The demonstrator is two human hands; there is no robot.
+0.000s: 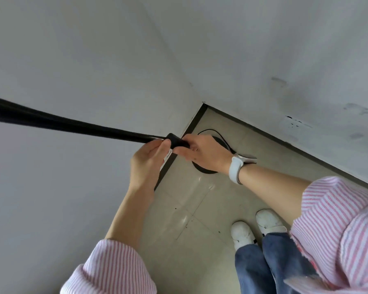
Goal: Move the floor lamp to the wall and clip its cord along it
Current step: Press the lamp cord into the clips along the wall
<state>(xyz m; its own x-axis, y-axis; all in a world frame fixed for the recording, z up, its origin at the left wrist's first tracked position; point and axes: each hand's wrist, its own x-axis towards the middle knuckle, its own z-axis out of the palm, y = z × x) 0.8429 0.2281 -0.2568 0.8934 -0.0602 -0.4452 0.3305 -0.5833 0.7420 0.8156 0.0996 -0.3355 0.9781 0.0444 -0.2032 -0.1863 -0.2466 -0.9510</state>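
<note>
The floor lamp's black pole (pixel 51 122) runs from the left edge down toward the corner of the room. Its round black base (pixel 202 168) sits on the tiled floor in that corner, mostly hidden by my right hand. A thin black cord (pixel 212 131) loops on the floor beside the base. Both hands meet at the pole. My right hand (pixel 202 154) pinches a small black block (pixel 177 142) on the pole. My left hand (pixel 149 160) has its fingers closed around the pole and cord just beside that block, with something small and white under the fingers.
Two grey walls (pixel 94 60) meet at the corner, edged by a dark baseboard (pixel 263 132). A white wall socket (pixel 293 125) sits low on the right wall. My white shoes (pixel 255 228) stand on the beige floor tiles (pixel 189 209).
</note>
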